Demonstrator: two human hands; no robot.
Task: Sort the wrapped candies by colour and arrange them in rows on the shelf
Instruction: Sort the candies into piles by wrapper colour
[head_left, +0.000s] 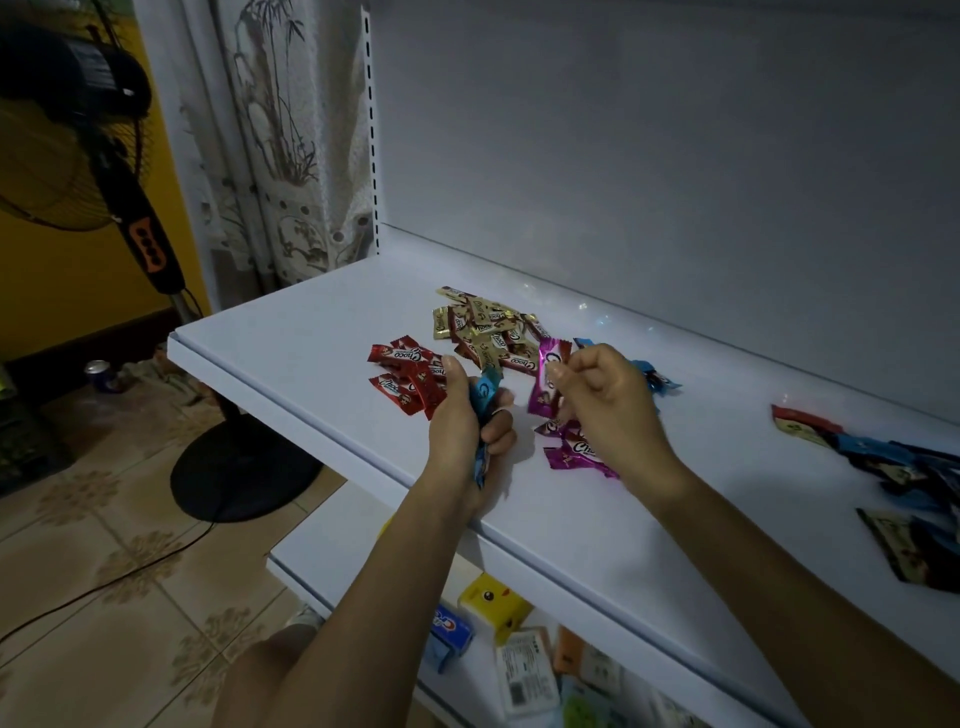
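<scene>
The wrapped candies lie on the white shelf (311, 332), in the middle of the frame, in groups by colour. The red candies (410, 379) are a small heap at the left. The gold candies (483, 332) are a heap just behind them, nearer to the back wall. The purple candies (571, 449) lie in front, partly under the right wrist. A few blue ones (657, 376) show behind the right hand.

The left hand (462, 415) is curled around a bunch of blue candies (485, 395), and it stands just beside the red heap. The right hand (608, 405) pinches one purple candy (545, 384) between thumb and fingers and holds it upright above the purple group. The two hands are near each other but do not touch.

At the right edge of the frame there is a mixed pile (904, 467) of blue, red and gold wrappers, well apart from the sorted groups.

On the lower shelf, at the bottom, there are a yellow box (493, 603) and a toothpaste box (449, 634). A standing fan (78, 130) is at the upper left, and a patterned curtain (280, 130) hangs beside it.
</scene>
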